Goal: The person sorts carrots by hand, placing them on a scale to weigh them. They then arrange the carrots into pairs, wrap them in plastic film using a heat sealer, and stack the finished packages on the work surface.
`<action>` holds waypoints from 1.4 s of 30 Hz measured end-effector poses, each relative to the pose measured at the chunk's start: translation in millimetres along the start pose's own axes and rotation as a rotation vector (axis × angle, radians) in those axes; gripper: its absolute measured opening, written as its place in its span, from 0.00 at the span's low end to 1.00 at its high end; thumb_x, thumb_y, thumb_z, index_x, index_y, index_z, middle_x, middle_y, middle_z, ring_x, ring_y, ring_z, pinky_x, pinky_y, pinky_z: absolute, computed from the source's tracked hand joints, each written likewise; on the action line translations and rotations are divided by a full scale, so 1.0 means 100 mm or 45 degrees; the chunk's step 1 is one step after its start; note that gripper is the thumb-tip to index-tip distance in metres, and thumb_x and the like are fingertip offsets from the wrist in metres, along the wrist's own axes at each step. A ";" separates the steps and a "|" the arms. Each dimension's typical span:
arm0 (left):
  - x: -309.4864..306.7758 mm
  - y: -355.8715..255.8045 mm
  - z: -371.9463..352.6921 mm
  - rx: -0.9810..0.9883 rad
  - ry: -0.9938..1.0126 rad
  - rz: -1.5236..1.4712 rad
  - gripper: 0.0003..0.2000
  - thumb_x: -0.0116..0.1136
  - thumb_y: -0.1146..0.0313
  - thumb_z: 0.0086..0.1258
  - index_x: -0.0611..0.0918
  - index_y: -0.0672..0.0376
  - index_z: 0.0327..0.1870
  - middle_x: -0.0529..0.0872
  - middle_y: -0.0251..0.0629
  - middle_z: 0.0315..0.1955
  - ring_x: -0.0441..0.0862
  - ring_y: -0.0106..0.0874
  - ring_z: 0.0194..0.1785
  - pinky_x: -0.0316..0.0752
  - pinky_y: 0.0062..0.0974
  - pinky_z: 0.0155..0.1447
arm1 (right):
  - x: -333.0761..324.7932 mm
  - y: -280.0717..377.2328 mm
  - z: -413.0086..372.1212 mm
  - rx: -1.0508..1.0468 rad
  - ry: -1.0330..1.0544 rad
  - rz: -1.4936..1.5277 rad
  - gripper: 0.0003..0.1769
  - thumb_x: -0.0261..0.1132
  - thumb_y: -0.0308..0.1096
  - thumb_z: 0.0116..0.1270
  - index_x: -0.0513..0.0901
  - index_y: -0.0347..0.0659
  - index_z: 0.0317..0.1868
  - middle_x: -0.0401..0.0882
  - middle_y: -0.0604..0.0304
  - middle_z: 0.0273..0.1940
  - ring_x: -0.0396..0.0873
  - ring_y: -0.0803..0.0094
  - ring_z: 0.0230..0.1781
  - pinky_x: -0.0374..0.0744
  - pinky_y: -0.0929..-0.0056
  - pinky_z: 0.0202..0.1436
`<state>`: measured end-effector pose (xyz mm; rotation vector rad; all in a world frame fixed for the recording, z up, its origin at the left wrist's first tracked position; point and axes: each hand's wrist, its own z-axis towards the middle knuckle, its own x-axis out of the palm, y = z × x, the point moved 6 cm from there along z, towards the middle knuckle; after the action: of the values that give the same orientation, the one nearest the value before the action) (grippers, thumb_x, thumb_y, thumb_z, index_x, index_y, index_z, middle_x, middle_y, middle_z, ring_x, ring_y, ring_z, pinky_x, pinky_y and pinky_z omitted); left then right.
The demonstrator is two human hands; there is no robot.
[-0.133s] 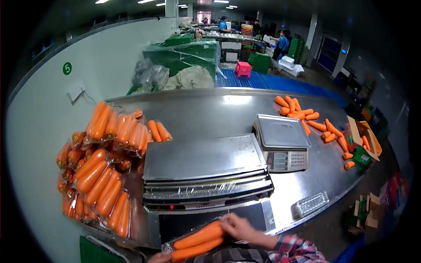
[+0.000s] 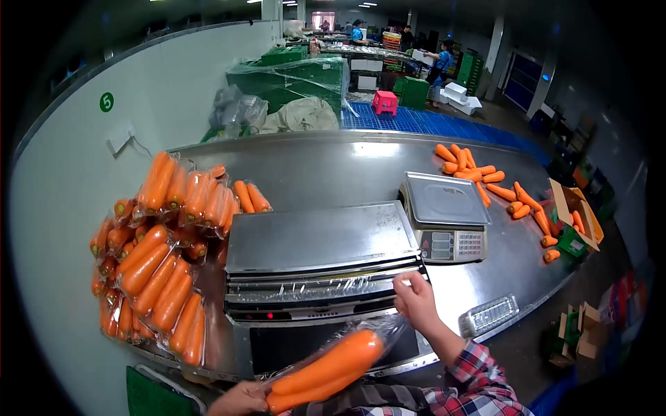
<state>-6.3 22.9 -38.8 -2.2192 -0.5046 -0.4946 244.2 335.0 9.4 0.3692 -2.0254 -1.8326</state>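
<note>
Two carrots [image 2: 326, 371] wrapped in clear film are close to my body at the table's front edge. My left hand [image 2: 239, 400] is closed around their left end, its fingers partly hidden. My right hand [image 2: 416, 301] is raised beyond their right end, fingers pinched, with clear plastic film [image 2: 388, 327] stretched between it and the carrots. Just behind is the wrapping machine [image 2: 322, 243], with a metal top, a film roll across its front and a lit red light. Its dark front plate [image 2: 291, 347] lies partly below the carrots.
Wrapped carrot packs [image 2: 156, 270] are piled on the left. A scale [image 2: 447, 208] stands right of the machine. Loose carrots [image 2: 472, 170] lie at the back right, near a cardboard box [image 2: 576, 215]. A clear plastic tray [image 2: 489, 315] sits by the front right edge.
My right hand has left the carrots and moved up and right, drawing film out from their end. The carrots' right end has come up and to the right.
</note>
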 end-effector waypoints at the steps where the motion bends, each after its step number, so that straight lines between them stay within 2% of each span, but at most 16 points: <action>1: 0.04 -0.04 0.15 0.103 0.106 0.177 0.27 0.66 0.80 0.54 0.73 0.74 0.57 0.75 0.52 0.57 0.75 0.38 0.59 0.64 0.34 0.67 | 0.07 0.15 0.02 -0.047 0.147 0.283 0.06 0.56 0.37 0.71 0.75 0.46 0.42 0.63 0.71 0.16 0.60 0.85 0.12 0.57 0.86 0.14; 3: 0.36 -0.23 0.34 0.195 0.405 0.506 0.28 0.67 0.73 0.59 0.72 0.67 0.61 0.81 0.34 0.47 0.77 0.20 0.49 0.71 0.20 0.55 | 0.47 0.12 -0.14 0.280 0.367 0.077 0.07 0.56 0.37 0.71 0.77 0.45 0.40 0.66 0.72 0.20 0.64 0.85 0.15 0.62 0.85 0.16; 5: 0.50 -0.40 0.39 0.028 0.445 0.749 0.27 0.67 0.73 0.59 0.73 0.61 0.62 0.82 0.29 0.44 0.76 0.18 0.45 0.72 0.17 0.53 | 0.96 -0.20 -0.63 0.423 1.231 -0.003 0.13 0.57 0.41 0.70 0.77 0.44 0.49 0.73 0.63 0.33 0.71 0.80 0.28 0.73 0.78 0.30; 7: 0.61 -0.76 0.34 -0.014 0.428 1.047 0.24 0.66 0.73 0.58 0.77 0.58 0.59 0.83 0.26 0.35 0.75 0.15 0.36 0.73 0.13 0.45 | 1.33 0.08 -1.00 -0.464 1.424 -0.404 0.15 0.52 0.40 0.72 0.76 0.38 0.48 0.76 0.59 0.31 0.76 0.72 0.29 0.78 0.71 0.37; 9: 0.48 -1.37 0.29 0.365 -0.043 0.838 0.10 0.61 0.76 0.57 0.86 0.61 0.40 0.79 0.27 0.16 0.73 0.13 0.19 0.68 0.13 0.23 | 1.46 0.03 -1.01 -0.419 1.387 -0.388 0.17 0.51 0.43 0.72 0.75 0.38 0.50 0.74 0.57 0.36 0.74 0.70 0.34 0.76 0.69 0.41; 12: 1.08 -1.57 0.51 0.717 -0.455 0.835 0.04 0.65 0.71 0.59 0.85 0.62 0.28 0.80 0.28 0.16 0.75 0.17 0.21 0.70 0.15 0.25 | 1.59 -0.13 -0.92 -0.173 1.248 -0.259 0.21 0.48 0.46 0.73 0.72 0.39 0.54 0.72 0.54 0.42 0.73 0.66 0.41 0.75 0.66 0.47; 13: 1.42 -1.46 0.56 0.867 -0.253 1.061 0.07 0.68 0.68 0.57 0.85 0.61 0.28 0.82 0.28 0.20 0.77 0.18 0.25 0.72 0.17 0.29 | 1.60 -0.19 -0.91 -0.071 1.198 -0.180 0.22 0.47 0.47 0.73 0.71 0.39 0.55 0.72 0.53 0.44 0.72 0.65 0.44 0.74 0.65 0.49; 15: 1.70 -0.98 0.91 0.742 0.624 0.764 0.17 0.61 0.61 0.66 0.80 0.57 0.52 0.76 0.38 0.56 0.74 0.25 0.56 0.70 0.22 0.57 | 1.43 -0.25 -0.90 0.170 1.069 0.033 0.25 0.46 0.50 0.73 0.69 0.39 0.58 0.70 0.51 0.49 0.71 0.63 0.49 0.73 0.63 0.52; 21: 1.44 -0.56 0.84 0.187 0.839 -0.517 0.39 0.31 0.36 0.68 0.54 0.59 0.71 0.50 0.41 0.72 0.44 0.38 0.75 0.43 0.37 0.76 | 0.39 -0.65 -0.98 0.754 0.475 0.944 0.33 0.41 0.57 0.73 0.64 0.40 0.65 0.66 0.45 0.61 0.67 0.57 0.63 0.69 0.56 0.64; 24: 0.96 -0.51 0.59 0.221 0.647 -1.025 0.43 0.28 0.33 0.67 0.52 0.66 0.71 0.55 0.48 0.71 0.50 0.41 0.74 0.46 0.38 0.75 | 0.27 -0.90 -1.05 0.823 0.178 0.430 0.25 0.44 0.49 0.75 0.76 0.37 0.52 0.78 0.56 0.49 0.77 0.69 0.49 0.76 0.71 0.52; 26: 0.41 -0.36 0.52 0.493 0.525 -0.482 0.40 0.32 0.38 0.70 0.56 0.67 0.69 0.59 0.54 0.68 0.56 0.41 0.72 0.50 0.38 0.74 | 0.29 -0.90 -0.97 0.795 0.111 0.104 0.26 0.43 0.51 0.75 0.76 0.37 0.52 0.77 0.57 0.50 0.76 0.69 0.50 0.76 0.71 0.52; 27: 0.24 -0.26 0.53 0.363 0.073 -0.089 0.32 0.41 0.45 0.73 0.67 0.69 0.64 0.73 0.51 0.60 0.70 0.36 0.64 0.62 0.32 0.68 | 0.33 -0.92 -0.92 0.800 0.170 0.086 0.26 0.43 0.51 0.75 0.76 0.37 0.53 0.77 0.57 0.51 0.76 0.69 0.51 0.76 0.71 0.51; 31: 0.00 -0.45 0.31 0.303 -0.482 -0.082 0.22 0.51 0.52 0.71 0.83 0.68 0.42 0.84 0.37 0.33 0.80 0.24 0.37 0.75 0.24 0.42 | 0.80 -0.49 -0.67 0.405 0.355 0.101 0.26 0.42 0.50 0.75 0.75 0.38 0.54 0.77 0.57 0.52 0.75 0.72 0.47 0.76 0.74 0.46; 32: -0.14 -0.63 0.20 0.313 -0.625 0.020 0.23 0.51 0.51 0.71 0.83 0.67 0.40 0.83 0.38 0.34 0.80 0.25 0.36 0.76 0.24 0.41 | 0.72 -0.77 -0.60 0.661 0.310 0.199 0.24 0.45 0.48 0.75 0.72 0.38 0.58 0.76 0.56 0.52 0.75 0.74 0.46 0.74 0.75 0.49; 39: -1.15 -2.50 -0.64 1.412 -1.172 -0.433 0.19 0.52 0.53 0.70 0.77 0.60 0.50 0.80 0.39 0.44 0.79 0.32 0.47 0.78 0.38 0.49 | 0.45 -0.73 -0.25 0.388 0.410 0.251 0.20 0.52 0.39 0.73 0.69 0.32 0.56 0.78 0.45 0.47 0.79 0.61 0.46 0.78 0.65 0.50; 42: -1.41 -3.44 -0.76 1.787 -0.891 -0.514 0.17 0.55 0.58 0.69 0.78 0.60 0.51 0.81 0.40 0.46 0.79 0.35 0.47 0.75 0.36 0.53 | 0.13 -0.79 -0.50 0.455 0.048 0.093 0.16 0.53 0.38 0.72 0.76 0.32 0.48 0.81 0.52 0.35 0.80 0.66 0.31 0.80 0.70 0.38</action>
<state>-312.6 146.3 148.5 -0.8400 -1.1944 0.4256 250.6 275.7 -63.7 0.4169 -2.3074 -1.4076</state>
